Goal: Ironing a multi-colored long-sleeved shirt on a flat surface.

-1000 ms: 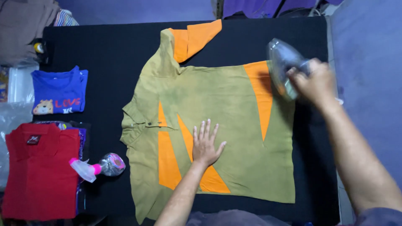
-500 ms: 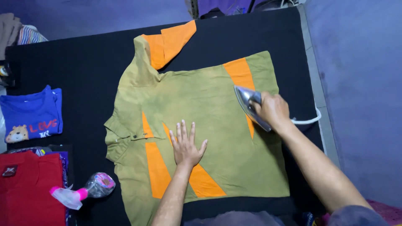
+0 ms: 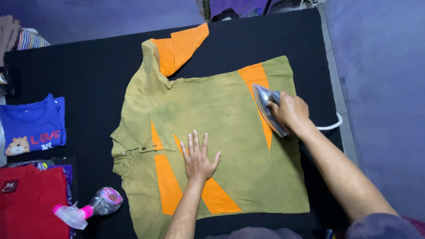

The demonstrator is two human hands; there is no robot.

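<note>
Olive-green short-sleeved shirt with orange panels lies spread flat on the black cloth-covered surface, collar toward the left, one sleeve with an orange cuff pointing to the far edge.

Left hand: released, palm down, fingers spread, pressing the cloth just beside the lower orange wedge. It grasps nothing.

Right hand: clenched around the handle of a silver metal iron.

Change over the last second: the iron was held off the shirt's right edge, tilted up; it now sits on the fabric over the long orange stripe. The left hand has kept its place mid-shirt. Reading: pressing of the shirt's lower part is under way, with the cloth held taut by the flat hand.

White cord trails from behind the right wrist.

Left of the shirt, apart from it: folded blue printed shirt, folded red shirt, clear spray bottle with pink trigger on its side.
</note>
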